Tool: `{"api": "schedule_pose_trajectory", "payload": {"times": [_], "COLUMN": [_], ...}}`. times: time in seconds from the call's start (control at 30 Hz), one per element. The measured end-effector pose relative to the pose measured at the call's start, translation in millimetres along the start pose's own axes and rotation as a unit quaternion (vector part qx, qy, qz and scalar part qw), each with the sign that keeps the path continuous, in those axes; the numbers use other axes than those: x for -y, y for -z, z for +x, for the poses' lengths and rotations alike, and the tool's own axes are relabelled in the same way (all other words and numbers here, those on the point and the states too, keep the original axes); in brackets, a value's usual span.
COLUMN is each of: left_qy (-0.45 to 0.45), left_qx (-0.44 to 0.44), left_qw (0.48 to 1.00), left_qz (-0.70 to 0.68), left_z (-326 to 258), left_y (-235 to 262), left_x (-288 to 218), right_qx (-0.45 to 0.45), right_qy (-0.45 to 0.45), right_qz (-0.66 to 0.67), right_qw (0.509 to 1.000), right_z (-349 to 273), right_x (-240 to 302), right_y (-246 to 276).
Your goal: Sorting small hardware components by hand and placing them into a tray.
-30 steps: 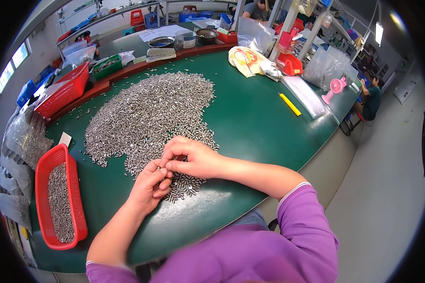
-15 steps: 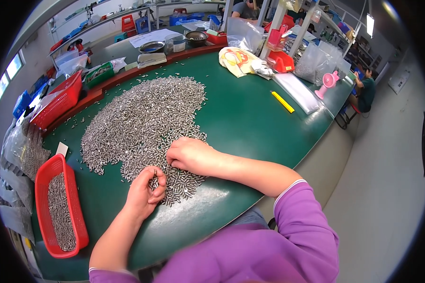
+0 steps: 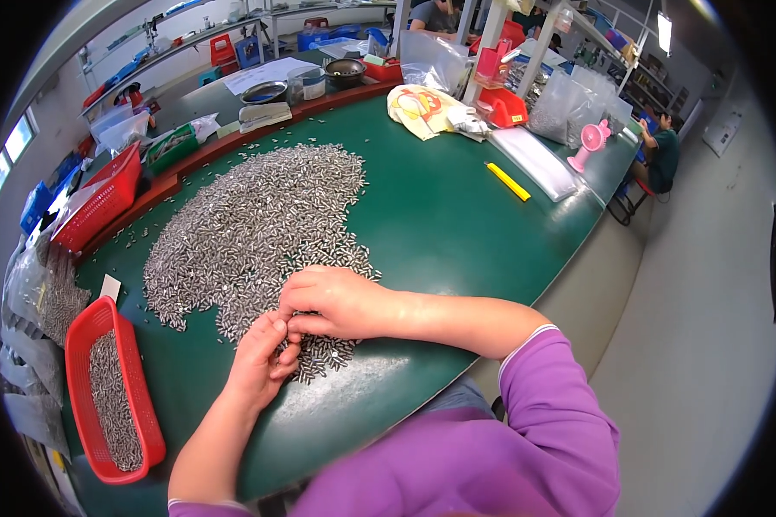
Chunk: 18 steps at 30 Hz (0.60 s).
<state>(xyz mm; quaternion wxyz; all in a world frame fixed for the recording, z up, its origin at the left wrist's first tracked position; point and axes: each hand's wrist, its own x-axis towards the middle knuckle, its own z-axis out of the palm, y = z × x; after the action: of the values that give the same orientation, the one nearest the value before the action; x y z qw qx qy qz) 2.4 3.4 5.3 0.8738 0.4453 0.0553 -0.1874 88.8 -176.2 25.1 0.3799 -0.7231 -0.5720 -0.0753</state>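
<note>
On the green worktop point(image 3: 457, 215) a wide heap of small metal pins point(image 3: 259, 233) spreads toward the person. Both hands meet at its near edge: the left hand point(image 3: 263, 362) is curled, fingertips pinching a few pins, while the right hand point(image 3: 332, 302) lies palm down, fingers bent onto the pins. Left of them, a red tray point(image 3: 82, 332) holds more pins.
</note>
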Motion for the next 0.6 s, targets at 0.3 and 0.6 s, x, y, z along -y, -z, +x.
{"api": "schedule_pose_trajectory", "payload": {"times": [0.3, 0.6], "left_qy": [0.021, 0.032], "left_qx": [-0.043, -0.053], "left_qw": [0.999, 0.997], "left_qz": [-0.021, -0.039], "left_z": [1, 2], "left_y": [2, 4], "left_x": [0, -1], "right_qx": [0.052, 0.079], "right_qy": [-0.097, -0.092], "right_qz": [-0.099, -0.158], "right_qw": [0.989, 0.98], "right_z": [-9, -8], "right_x": [-20, -28], "right_y": [-3, -10]}}
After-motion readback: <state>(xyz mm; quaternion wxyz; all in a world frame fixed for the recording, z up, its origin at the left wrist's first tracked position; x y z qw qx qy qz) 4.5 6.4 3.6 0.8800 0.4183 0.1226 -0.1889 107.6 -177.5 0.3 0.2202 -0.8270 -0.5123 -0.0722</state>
